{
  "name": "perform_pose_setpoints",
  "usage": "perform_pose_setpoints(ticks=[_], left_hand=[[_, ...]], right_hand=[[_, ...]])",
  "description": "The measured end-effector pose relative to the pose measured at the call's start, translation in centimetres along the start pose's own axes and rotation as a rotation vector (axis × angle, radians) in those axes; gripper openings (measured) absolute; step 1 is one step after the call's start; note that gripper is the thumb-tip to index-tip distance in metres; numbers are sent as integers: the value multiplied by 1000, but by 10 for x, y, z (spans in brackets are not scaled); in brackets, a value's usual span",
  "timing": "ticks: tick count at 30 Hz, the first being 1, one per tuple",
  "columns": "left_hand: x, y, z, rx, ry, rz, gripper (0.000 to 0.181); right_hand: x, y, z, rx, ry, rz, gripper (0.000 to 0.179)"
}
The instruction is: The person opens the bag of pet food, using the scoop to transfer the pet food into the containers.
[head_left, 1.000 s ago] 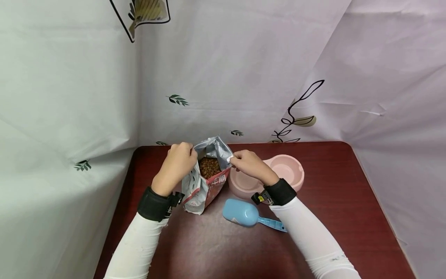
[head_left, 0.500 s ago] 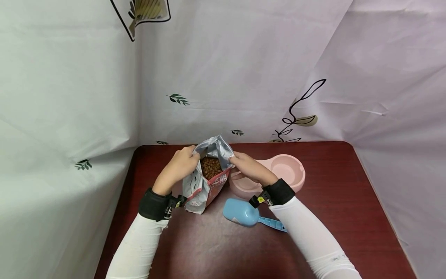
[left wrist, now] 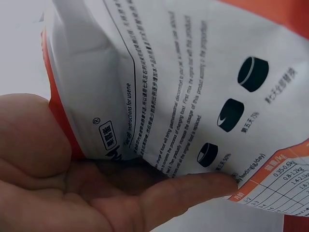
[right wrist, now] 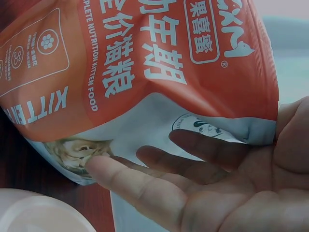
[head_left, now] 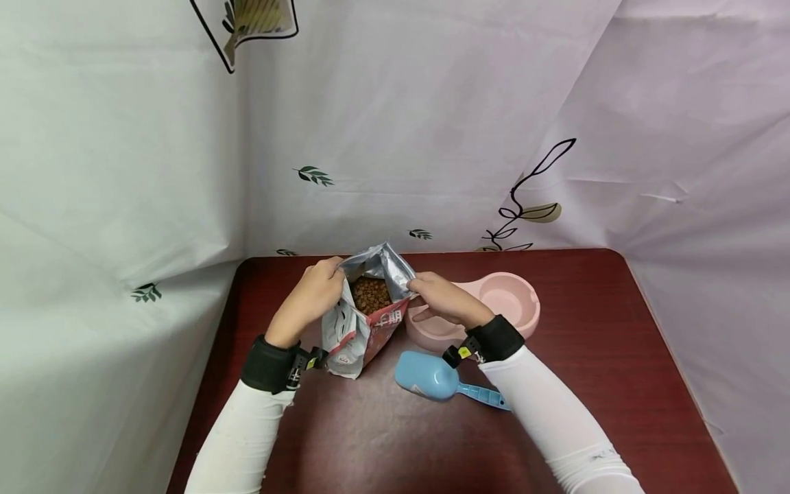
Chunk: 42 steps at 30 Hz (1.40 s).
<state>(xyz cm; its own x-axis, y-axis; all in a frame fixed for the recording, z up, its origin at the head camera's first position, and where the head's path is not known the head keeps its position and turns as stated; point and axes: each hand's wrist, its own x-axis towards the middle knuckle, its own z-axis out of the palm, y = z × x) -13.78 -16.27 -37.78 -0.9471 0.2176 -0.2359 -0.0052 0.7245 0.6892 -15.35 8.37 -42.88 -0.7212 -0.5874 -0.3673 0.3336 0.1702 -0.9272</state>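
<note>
A bag of kitten food [head_left: 384, 328], red and silver, stands upright on the table with its mouth spread wide. Brown kibble [head_left: 372, 295] shows inside. My left hand [head_left: 311, 296] grips the left side of the bag's rim. On the opposite side, my right hand [head_left: 449, 300] pinches the rim at its edge. In the left wrist view, fingers [left wrist: 193, 195] lie along the printed white panel of the bag. The right wrist view shows several fingers [right wrist: 140, 186] stretched out beside the red front, while the thumb side is at the bag's edge.
A pink double bowl [head_left: 427, 338] sits right of the bag, partly under my right hand. In front of it lies a blue scoop [head_left: 432, 376], handle pointing right. The dark red table [head_left: 592, 357] meets a white patterned cloth [head_left: 395, 137] behind.
My left hand has lowered slightly at the rim from a more raised, fist-like pose. The right hand's lower fingers have uncurled. The bag has barely shifted; bowl and scoop stay in place.
</note>
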Motion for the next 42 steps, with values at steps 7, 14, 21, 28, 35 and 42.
perform_pose_setpoints(ticks=[7, 14, 21, 28, 35, 42], left_hand=[[-1, -3, -3, 44, 49, 11, 44], [-4, -4, -4, 81, 86, -3, 45], [-1, -1, -1, 97, 81, 0, 46], [-1, 0, 0, 106, 96, -5, 45], [-4, 2, -3, 111, 87, 17, 45], [0, -3, -12, 154, 75, 50, 44]], right_hand=[[2, 4, 1, 71, -15, -8, 36], [4, 13, 9, 194, 20, 2, 52], [4, 24, 16, 425, -13, -33, 59], [9, 32, 22, 523, -55, -89, 58], [21, 49, 34, 624, -41, -140, 56], [37, 58, 51, 664, 3, -176, 55]])
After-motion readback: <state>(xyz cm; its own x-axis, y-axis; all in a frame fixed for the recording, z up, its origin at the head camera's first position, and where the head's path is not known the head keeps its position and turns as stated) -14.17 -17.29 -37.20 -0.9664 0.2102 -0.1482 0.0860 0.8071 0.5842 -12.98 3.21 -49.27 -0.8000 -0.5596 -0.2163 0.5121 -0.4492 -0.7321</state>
